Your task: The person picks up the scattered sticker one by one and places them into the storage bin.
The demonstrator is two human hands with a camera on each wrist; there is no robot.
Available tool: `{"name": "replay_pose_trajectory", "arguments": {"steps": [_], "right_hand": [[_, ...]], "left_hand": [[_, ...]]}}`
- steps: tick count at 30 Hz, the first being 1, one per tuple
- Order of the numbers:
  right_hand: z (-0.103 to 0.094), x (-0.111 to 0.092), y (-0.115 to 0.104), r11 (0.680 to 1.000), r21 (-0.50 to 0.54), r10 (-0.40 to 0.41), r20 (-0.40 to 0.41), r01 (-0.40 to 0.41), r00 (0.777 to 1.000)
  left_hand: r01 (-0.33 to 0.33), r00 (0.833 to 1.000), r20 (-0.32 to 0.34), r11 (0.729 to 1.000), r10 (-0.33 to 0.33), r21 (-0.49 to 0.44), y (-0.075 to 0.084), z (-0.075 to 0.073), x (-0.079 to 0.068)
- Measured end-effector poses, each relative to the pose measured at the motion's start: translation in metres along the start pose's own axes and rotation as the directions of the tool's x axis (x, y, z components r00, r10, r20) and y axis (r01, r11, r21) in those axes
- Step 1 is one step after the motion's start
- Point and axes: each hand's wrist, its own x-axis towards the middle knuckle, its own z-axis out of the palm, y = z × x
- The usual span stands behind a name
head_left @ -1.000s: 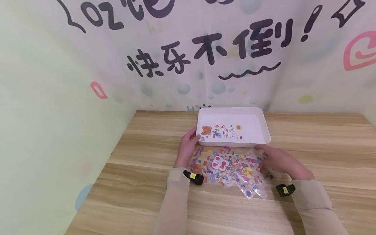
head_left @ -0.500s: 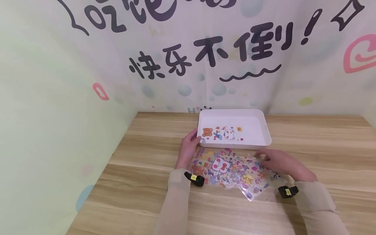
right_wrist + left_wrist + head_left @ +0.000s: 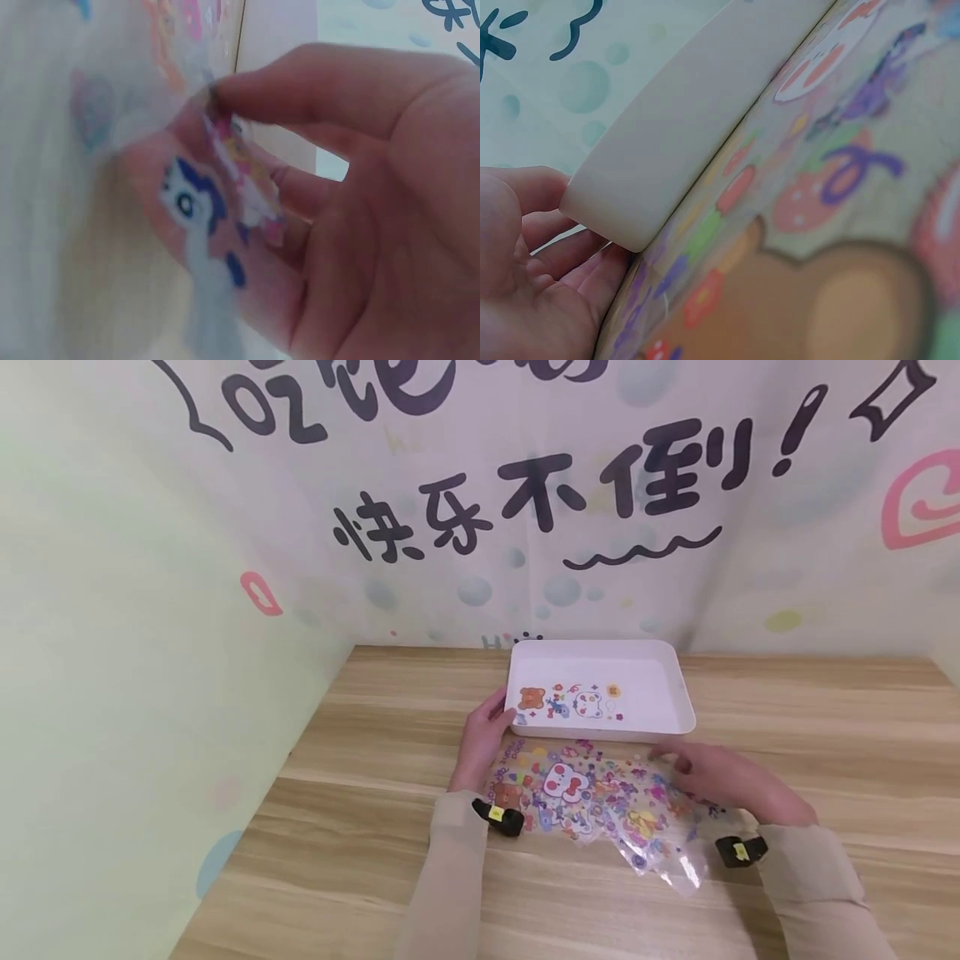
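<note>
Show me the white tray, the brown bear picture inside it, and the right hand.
White tray point(image 3: 654, 692), head view: bare floor toward its right end.
Brown bear picture point(image 3: 532, 698), head view: its middle.
Right hand point(image 3: 723, 774), head view: back of the hand.

Wood-grain table point(image 3: 360, 785); behind it, a lettered backdrop point(image 3: 517, 535), apparently cloth.

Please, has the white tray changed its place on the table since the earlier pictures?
No. In the head view, the white tray keeps its place against the back-left corner of the table; both shift slightly together, so probably the camera moved.
</note>
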Motion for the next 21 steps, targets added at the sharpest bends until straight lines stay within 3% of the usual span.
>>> {"name": "replay_pose_trajectory", "arguments": {"steps": [5, 15, 21], "right_hand": [[0.0004, 0.0021, -0.0004, 0.999, -0.040, -0.031, -0.024, 0.030, 0.999], [0.0021, 0.0034, 0.0035, 0.999, 0.004, -0.044, -0.048, 0.044, 0.998], [0.0021, 0.0054, 0.0050, 1.000, -0.021, -0.024, -0.052, 0.023, 0.998]], "left_hand": [[0.007, 1.000, 0.004, 1.000, -0.007, -0.026, 0.0003, -0.0013, 0.0005], [0.005, 1.000, -0.005, 1.000, -0.005, 0.000, 0.0009, -0.0012, -0.0007], [-0.008, 1.000, -0.005, 1.000, 0.008, -0.010, 0.0005, -0.0016, -0.0003]]}}
